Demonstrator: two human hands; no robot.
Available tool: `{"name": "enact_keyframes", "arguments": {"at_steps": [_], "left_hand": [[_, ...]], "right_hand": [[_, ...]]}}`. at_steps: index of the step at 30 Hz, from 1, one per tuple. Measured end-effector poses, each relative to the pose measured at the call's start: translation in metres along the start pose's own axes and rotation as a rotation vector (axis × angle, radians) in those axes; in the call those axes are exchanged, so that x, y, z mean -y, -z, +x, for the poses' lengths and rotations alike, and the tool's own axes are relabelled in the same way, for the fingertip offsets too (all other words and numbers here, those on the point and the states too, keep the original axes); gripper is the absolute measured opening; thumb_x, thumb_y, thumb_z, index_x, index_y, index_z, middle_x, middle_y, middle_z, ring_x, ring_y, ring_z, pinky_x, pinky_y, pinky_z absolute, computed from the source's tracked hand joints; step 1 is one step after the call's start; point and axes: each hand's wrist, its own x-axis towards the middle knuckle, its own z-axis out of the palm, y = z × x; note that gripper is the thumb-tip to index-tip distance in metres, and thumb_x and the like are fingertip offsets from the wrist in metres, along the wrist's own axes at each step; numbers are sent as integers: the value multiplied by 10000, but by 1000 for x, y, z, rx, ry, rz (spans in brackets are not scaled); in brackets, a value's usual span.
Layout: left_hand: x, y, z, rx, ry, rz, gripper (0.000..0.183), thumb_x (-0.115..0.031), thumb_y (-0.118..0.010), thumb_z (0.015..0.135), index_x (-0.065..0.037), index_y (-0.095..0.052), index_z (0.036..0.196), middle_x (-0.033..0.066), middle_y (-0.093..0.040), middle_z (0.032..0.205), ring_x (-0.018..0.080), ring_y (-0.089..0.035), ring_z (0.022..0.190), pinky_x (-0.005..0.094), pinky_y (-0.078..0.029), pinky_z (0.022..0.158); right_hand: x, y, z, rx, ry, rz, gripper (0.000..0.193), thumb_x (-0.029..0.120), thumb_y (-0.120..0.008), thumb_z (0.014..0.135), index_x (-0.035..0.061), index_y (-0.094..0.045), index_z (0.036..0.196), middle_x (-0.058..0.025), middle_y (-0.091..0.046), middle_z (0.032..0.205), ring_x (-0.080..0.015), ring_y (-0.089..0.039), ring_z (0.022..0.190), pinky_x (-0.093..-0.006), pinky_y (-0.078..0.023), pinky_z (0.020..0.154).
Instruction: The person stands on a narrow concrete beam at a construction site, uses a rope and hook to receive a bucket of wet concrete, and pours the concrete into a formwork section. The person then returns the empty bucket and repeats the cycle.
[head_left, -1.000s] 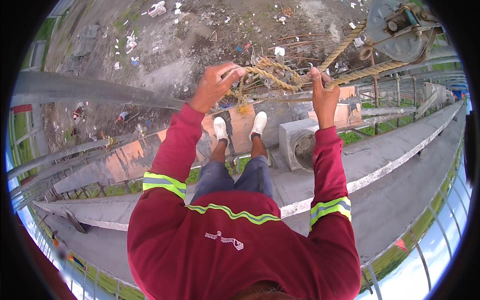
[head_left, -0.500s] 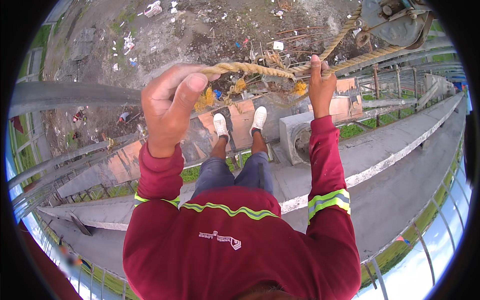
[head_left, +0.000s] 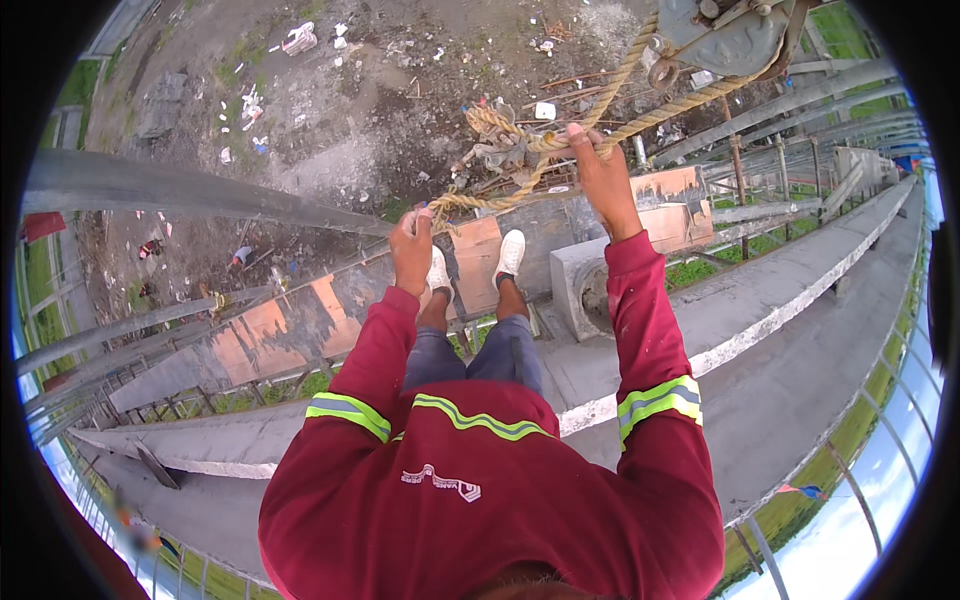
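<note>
A thick tan twisted rope (head_left: 690,101) runs between my hands and up to a grey metal pulley block (head_left: 722,48) at the upper right. My left hand (head_left: 410,252) is closed on the rope's frayed end, just above my shoes. Farther right and higher, my right hand (head_left: 604,188) pinches the rope where several strands cross in a loop or knot. From there two strands rise to the block. The stretch between my hands sags a little. A bunched tangle of rope (head_left: 492,125) hangs beyond the crossing.
I stand on a narrow platform of worn plywood (head_left: 335,305), high above littered ground (head_left: 330,120). A concrete ledge (head_left: 740,335) and a concrete block with a round hole (head_left: 578,275) lie close by. A metal pipe (head_left: 200,190) crosses at left; scaffold tubes (head_left: 800,95) stand at right.
My left hand has moved down and right, away from the camera, and now holds the frayed rope end lower. My right hand has shifted slightly left. The pulley block appears farther left and higher.
</note>
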Motion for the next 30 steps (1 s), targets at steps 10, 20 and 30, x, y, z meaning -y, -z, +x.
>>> {"name": "enact_keyframes", "arguments": {"at_steps": [10,20,30], "left_hand": [[-39,-121,4,20,-260,-127,263,-238,-571,972,-36,-633,1129,191,-683,885,354,-616,693,396,-487,682],[-5,-36,-36,376,278,-487,407,-388,-476,1021,-13,-633,1025,13,-555,678,63,-488,557,233,-390,526],[-30,-57,119,632,-395,245,355,-181,-517,969,-115,-572,1313,151,-634,735,259,-624,671,383,-477,638]], "right_hand": [[3,-10,7,26,-8,34,433,425,-503,1002,18,-648,1017,-57,-737,818,-22,-368,493,-207,-309,448],[-6,-7,-2,1,6,-34,420,421,-501,1008,24,-633,973,-32,-715,760,-20,-380,508,-206,-316,451],[-4,15,-34,26,2,-104,447,355,-542,1010,-57,-652,880,-100,-676,815,-135,-529,746,-305,-444,705]]}}
